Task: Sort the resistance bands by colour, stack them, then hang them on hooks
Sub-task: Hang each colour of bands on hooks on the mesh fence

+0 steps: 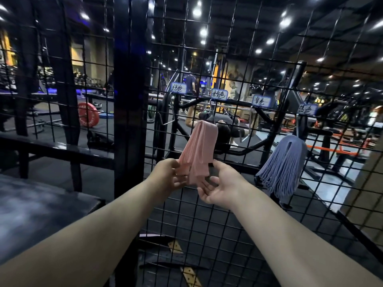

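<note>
Dim gym (pixel 62 129) behind wire grid (pixel 186 214); pink bands (pixel 199 150) hung beside blue bands (pixel 284 162); left hand (pixel 167 175) pinching pink ends, right hand (pixel 219 185) slack beneath.

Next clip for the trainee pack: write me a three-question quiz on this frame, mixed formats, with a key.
1. Multiple choice: which bundles already hang on the wire grid? A) pink bands and blue bands; B) green only; C) purple and green.
2. True or false: the left hand holds the pink bands near their lower ends.
3. Fill in: the blue bands hang to the person's ___ of the pink bands.
Key: 1 A; 2 true; 3 right.
</note>
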{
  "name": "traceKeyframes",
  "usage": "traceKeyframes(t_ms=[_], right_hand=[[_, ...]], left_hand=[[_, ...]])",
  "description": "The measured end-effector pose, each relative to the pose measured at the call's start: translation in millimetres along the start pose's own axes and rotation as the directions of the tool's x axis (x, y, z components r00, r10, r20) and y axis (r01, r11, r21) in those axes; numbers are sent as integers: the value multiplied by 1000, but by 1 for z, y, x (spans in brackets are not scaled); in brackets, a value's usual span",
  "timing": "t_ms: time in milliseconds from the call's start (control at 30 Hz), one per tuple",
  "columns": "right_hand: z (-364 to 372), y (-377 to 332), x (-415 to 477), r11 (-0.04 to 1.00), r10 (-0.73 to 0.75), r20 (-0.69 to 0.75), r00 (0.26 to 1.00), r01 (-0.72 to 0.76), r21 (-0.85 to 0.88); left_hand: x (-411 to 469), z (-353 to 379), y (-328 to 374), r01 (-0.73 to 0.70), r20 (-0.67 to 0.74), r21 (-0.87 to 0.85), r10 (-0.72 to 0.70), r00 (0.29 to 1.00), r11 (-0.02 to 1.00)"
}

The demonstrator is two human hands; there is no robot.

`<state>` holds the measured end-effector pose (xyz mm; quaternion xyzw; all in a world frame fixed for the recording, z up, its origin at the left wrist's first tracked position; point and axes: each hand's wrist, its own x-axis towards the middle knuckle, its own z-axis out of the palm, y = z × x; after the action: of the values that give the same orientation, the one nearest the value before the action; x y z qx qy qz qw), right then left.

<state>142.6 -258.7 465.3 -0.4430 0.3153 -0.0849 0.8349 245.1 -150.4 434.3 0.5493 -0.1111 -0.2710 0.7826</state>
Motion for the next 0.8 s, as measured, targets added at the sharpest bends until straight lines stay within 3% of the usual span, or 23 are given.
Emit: traceKeyframes(t_ms=[100, 367, 567, 800], right_hand=[[1, -3, 3, 991, -103, -152, 983, 88, -103], [7, -15, 2, 997, 60, 15, 998, -60, -42], [9, -15, 7, 998, 62, -19, 998, -63, -21], [3, -5, 11, 997, 59, -40, 997, -57, 53]], left_hand=[[0, 0, -2, 31, -39, 1, -30, 999, 1000], [-4, 5, -8, 24, -29, 125, -21, 999, 992], [4, 1, -11, -59, -44, 243, 72, 996, 968], [2, 3, -7, -106, -44, 211, 118, 992, 972]])
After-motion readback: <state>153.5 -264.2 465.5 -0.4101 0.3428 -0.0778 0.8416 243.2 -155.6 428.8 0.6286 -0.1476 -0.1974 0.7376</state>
